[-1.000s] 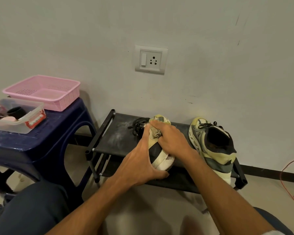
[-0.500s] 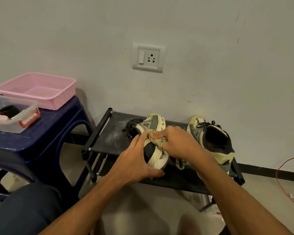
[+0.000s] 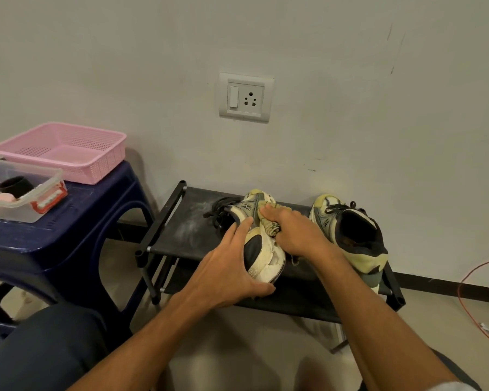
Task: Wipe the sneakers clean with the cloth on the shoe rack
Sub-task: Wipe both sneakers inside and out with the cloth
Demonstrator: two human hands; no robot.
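A pale wall and a bare floor frame a low black shoe rack (image 3: 181,244), its top shelf dusted with white powder at the left.

Nearest, the left hand (image 3: 226,266) grips the heel end of a worn cream-and-grey sneaker (image 3: 261,258), with the thumb tucked under the sole edge and the fingers curled up its left flank. The sneaker lies on the top shelf, rolled partly onto its side so that the black laces spill out to the left. Its long axis runs from the shelf's near edge toward the wall, heel toward the person and toe pointing away.

Just beyond, the right hand (image 3: 294,232) holds a wadded yellowish cloth (image 3: 270,228), fingers laid over it and pressing it on the upper.

The sneaker probably handles light, soft in the mesh upper and stiffer at the sole and heel counter, so the heel is the sound place to brace it (the upper would likely give under a firm rub). The cloth is limp and will bunch.

To the right a second sneaker (image 3: 350,238) stands upright on the same shelf, toe toward the wall. It is apart from the first, and the right forearm crosses between them.
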